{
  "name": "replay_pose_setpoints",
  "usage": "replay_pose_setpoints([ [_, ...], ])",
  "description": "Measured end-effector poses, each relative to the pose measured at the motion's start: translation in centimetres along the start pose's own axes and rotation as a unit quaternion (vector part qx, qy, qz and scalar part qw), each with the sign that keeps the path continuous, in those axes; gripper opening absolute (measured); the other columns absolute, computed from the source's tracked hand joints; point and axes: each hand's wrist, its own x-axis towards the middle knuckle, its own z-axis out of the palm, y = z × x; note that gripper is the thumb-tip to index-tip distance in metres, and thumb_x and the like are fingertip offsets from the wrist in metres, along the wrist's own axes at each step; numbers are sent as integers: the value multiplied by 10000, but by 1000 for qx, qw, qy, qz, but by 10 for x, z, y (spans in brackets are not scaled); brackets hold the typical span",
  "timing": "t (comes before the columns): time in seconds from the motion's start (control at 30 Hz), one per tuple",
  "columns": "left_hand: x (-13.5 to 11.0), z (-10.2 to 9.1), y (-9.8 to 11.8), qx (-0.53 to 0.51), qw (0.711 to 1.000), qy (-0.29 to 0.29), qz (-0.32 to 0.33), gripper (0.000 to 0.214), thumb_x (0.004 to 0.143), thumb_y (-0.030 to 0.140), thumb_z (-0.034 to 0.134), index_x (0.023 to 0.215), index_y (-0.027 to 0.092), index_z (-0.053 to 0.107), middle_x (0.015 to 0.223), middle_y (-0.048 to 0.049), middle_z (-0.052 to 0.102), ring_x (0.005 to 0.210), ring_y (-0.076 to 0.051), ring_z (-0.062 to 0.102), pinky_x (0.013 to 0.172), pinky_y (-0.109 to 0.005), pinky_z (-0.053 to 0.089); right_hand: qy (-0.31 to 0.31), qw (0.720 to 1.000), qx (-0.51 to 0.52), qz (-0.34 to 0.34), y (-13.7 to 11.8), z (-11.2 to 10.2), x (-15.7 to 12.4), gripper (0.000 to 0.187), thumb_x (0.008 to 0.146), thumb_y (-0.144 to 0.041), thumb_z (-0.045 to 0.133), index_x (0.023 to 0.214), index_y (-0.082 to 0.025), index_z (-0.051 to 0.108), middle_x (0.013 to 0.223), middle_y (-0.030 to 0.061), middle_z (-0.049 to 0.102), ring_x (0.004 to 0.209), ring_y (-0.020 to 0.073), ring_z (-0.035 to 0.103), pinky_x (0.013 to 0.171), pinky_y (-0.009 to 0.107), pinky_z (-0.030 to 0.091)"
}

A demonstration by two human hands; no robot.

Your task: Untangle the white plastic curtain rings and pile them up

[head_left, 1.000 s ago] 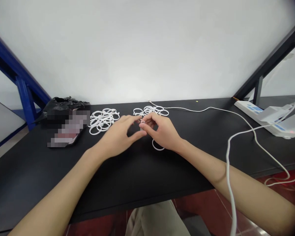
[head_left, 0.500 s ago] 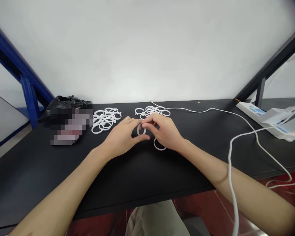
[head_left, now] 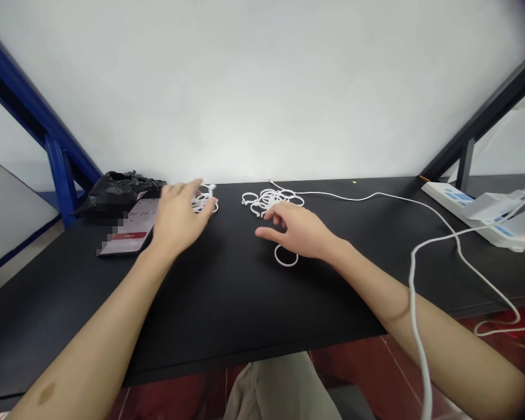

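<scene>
My left hand (head_left: 181, 213) is over the left heap of white plastic rings (head_left: 205, 204), thumb and fingers apart and slightly blurred. A white ring with a small knob (head_left: 212, 188) shows by its fingertips, its near side partly hidden by the hand. At the front edge of the other heap of white rings (head_left: 273, 197) is my right hand (head_left: 304, 228), thumb stretched out, other fingers loosely curled, nothing seen between them. A single white ring (head_left: 286, 265) lies on the black table (head_left: 227, 303) just below that hand.
On the left, a phone (head_left: 133, 236) with a timer on its screen lies by a crumpled black plastic bag (head_left: 118, 189). A white cable (head_left: 376, 195) runs along the back and right. White devices with blue panels (head_left: 472, 213) sit at far right.
My left hand has moved left and away from my right hand, over to the left heap. The ring between my hands is gone from there. My right hand's pinch has opened.
</scene>
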Motion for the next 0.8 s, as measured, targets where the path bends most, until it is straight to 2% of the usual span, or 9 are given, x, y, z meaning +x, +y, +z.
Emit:
replay_pose_setpoints([
  [0.07,3,0,-16,42,998,-5,-49,557,894,493,449,1322,152,551,1176,-181,633,1170,-386,490,971,-525,401,-31,999,-29,-28,0,3,-1,478,839,-635,580,1054,-212,635,1015,72,638,886,205,594,743,323,446],
  [0.13,3,1,-27,75,995,-16,-65,563,887,490,437,1319,147,552,1186,-219,621,1172,-428,481,933,-574,409,-46,997,-50,-47,-1,10,-2,429,877,-573,573,1079,-199,632,1060,96,627,938,219,591,802,338,452],
  [0.2,1,3,-31,97,993,-24,-69,574,876,494,439,1320,149,549,1196,-241,609,1177,-456,468,906,-600,412,-33,996,-63,-44,-3,17,0,386,916,-522,544,1083,-185,628,1049,101,629,949,219,589,831,341,446],
  [0.3,-2,5,-25,100,993,-25,-64,572,870,504,445,1322,170,550,1236,-233,585,1196,-456,453,925,-604,400,20,999,-41,-21,-6,21,3,340,957,-489,489,1037,-184,618,982,72,642,886,189,586,767,304,431],
  [0.43,-5,10,-5,41,999,-25,6,457,901,458,433,1230,193,607,1201,-156,619,1170,-382,469,968,-530,404,106,994,-5,25,-4,9,5,393,1013,-457,344,820,-198,569,834,30,638,734,149,554,648,277,364],
  [0.5,-8,13,5,3,996,-47,70,380,913,425,438,1151,206,637,1124,-106,654,1129,-331,484,986,-478,406,114,992,-27,47,-1,1,3,450,1014,-472,313,727,-199,525,759,31,619,677,149,527,611,285,328],
  [0.57,-11,16,13,-22,990,-73,120,319,919,397,448,1089,218,650,1077,-72,669,1094,-297,491,997,-451,403,50,997,-47,46,2,-6,1,451,972,-540,400,687,-206,507,718,24,603,626,147,498,580,285,306],
  [0.67,-13,17,18,-47,985,-91,137,271,921,365,462,1040,216,655,1060,-61,682,1074,-278,497,991,-437,408,-61,996,-65,8,4,-6,-2,357,868,-529,610,719,-215,529,783,25,616,634,151,505,564,280,309],
  [0.8,-15,12,23,-76,982,-100,143,241,927,359,478,994,216,660,1007,-53,703,1034,-259,520,954,-423,426,-77,992,-97,-29,1,4,-3,247,942,-387,549,774,-206,540,869,53,633,715,169,559,586,286,332],
])
